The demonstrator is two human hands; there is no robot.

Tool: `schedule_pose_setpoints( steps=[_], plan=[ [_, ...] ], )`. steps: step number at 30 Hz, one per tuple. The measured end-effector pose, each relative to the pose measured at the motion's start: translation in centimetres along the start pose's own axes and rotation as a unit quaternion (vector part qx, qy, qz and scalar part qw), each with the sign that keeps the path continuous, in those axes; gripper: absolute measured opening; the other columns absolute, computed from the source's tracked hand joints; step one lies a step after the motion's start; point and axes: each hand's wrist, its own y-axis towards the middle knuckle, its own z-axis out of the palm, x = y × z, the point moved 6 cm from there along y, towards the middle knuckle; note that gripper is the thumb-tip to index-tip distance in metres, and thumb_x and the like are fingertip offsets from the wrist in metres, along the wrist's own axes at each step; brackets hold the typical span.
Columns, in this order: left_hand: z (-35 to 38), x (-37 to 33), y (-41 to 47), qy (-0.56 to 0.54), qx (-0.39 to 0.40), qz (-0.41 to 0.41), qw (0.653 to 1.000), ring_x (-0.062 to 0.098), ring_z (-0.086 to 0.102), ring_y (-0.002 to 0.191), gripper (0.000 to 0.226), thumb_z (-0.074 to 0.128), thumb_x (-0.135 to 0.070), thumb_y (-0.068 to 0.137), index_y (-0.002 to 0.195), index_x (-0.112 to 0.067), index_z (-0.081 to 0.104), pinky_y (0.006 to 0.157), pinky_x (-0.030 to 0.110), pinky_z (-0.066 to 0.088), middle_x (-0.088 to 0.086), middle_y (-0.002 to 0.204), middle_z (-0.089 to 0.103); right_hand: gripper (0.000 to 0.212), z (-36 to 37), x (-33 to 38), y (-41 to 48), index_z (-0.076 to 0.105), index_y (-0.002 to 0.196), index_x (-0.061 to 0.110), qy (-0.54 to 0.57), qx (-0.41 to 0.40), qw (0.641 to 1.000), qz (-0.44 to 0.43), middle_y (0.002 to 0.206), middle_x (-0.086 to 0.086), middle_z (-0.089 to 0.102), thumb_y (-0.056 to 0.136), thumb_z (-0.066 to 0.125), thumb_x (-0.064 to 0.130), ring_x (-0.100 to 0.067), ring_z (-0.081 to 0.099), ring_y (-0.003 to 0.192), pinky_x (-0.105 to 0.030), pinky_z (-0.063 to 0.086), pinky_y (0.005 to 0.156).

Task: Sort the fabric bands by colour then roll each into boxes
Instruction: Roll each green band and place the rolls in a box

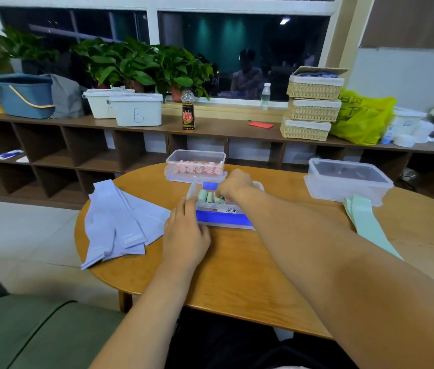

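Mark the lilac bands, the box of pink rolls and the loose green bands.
lilac bands [120, 222]: head view, middle of the pile.
box of pink rolls [197, 155]: head view, far wall.
loose green bands [364, 219]: head view, upper strip.

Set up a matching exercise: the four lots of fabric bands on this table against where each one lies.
Things:
1. pink rolls
2. green rolls
3. lavender bands
4. flat green bands

Places:
a. flat pile at the table's left
b. far clear box
c. by the lidded box on the right
d. near box, under the right hand

Pairs: 1-b, 2-d, 3-a, 4-c
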Motion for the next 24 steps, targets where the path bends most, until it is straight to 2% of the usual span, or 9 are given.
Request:
schedule_pose_setpoints(
  steps=[4,10,12,14,17,19,21,24],
  plan=[
    [0.1,0.0,0.0,-0.009,0.0,-0.002,1.0,0.022,0.05,0.138,0.062,0.064,-0.022,0.096,0.153,-0.026,0.038,0.109,0.041,0.052,0.0,0.155,0.049,0.032,0.8,-0.1,0.4,0.067,0.106,0.015,-0.004,-0.001,1.0,0.004,0.099,-0.006,0.074,0.082,0.086,0.024,-0.022,0.072,0.082,-0.029,0.044,0.049],
    [0.1,-0.1,-0.1,-0.003,0.002,-0.005,1.0,0.023,0.049,0.141,0.062,0.062,-0.021,0.095,0.153,-0.024,0.038,0.111,0.044,0.05,0.001,0.159,0.047,0.031,1.3,0.4,1.2,0.066,0.105,0.014,0.014,0.025,0.999,0.021,0.089,-0.007,0.076,0.085,0.087,0.025,-0.016,0.076,0.069,-0.028,0.059,0.057],
    [0.1,-0.1,0.0,0.002,0.003,-0.003,1.0,0.024,0.049,0.141,0.063,0.062,-0.021,0.095,0.153,-0.024,0.038,0.11,0.045,0.051,0.002,0.159,0.046,0.029,1.5,0.2,1.5,0.067,0.109,0.01,0.035,0.033,0.998,0.034,0.09,-0.009,0.077,0.088,0.084,0.021,-0.017,0.077,0.069,-0.029,0.064,0.063],
    [0.2,-0.1,0.0,0.003,0.005,-0.004,1.0,0.024,0.049,0.14,0.063,0.062,-0.021,0.095,0.153,-0.025,0.037,0.109,0.046,0.052,0.002,0.158,0.047,0.026,1.7,0.2,1.5,0.069,0.11,0.008,0.046,0.039,0.998,0.036,0.09,-0.009,0.078,0.09,0.082,0.019,-0.019,0.079,0.075,-0.033,0.066,0.075],
    [0.2,-0.1,0.0,0.002,0.006,-0.007,1.0,0.023,0.05,0.138,0.064,0.065,-0.023,0.096,0.153,-0.025,0.036,0.106,0.045,0.054,0.002,0.157,0.048,0.022,2.0,0.1,1.5,0.071,0.107,0.008,0.039,0.055,0.997,0.023,0.093,-0.007,0.079,0.092,0.079,0.022,-0.018,0.079,0.088,-0.038,0.064,0.09],
    [0.3,-0.1,0.0,0.003,0.006,-0.006,1.0,0.022,0.051,0.137,0.064,0.065,-0.023,0.096,0.153,-0.025,0.036,0.105,0.045,0.055,0.002,0.156,0.048,0.017,2.2,-0.2,1.5,0.069,0.104,0.005,0.044,0.095,0.994,0.03,0.1,-0.008,0.075,0.092,0.076,0.015,-0.021,0.075,0.093,-0.037,0.062,0.094],
    [0.2,-0.2,-0.1,0.006,0.005,-0.002,1.0,0.022,0.052,0.134,0.064,0.066,-0.023,0.096,0.152,-0.025,0.036,0.103,0.043,0.056,0.002,0.154,0.049,0.01,2.3,-0.2,1.3,0.065,0.096,0.007,0.058,0.13,0.989,0.028,0.102,-0.011,0.067,0.091,0.074,0.008,-0.025,0.066,0.09,-0.037,0.06,0.092],
    [0.3,-0.1,-0.1,0.007,0.004,0.001,1.0,0.021,0.051,0.134,0.065,0.066,-0.022,0.096,0.152,-0.025,0.035,0.102,0.042,0.056,0.001,0.153,0.049,0.016,1.7,-0.3,0.8,0.071,0.102,0.01,-0.033,0.112,0.993,0.012,0.093,-0.008,0.067,0.094,0.075,0.024,-0.023,0.062,0.082,-0.036,0.059,0.083]
  ],
)
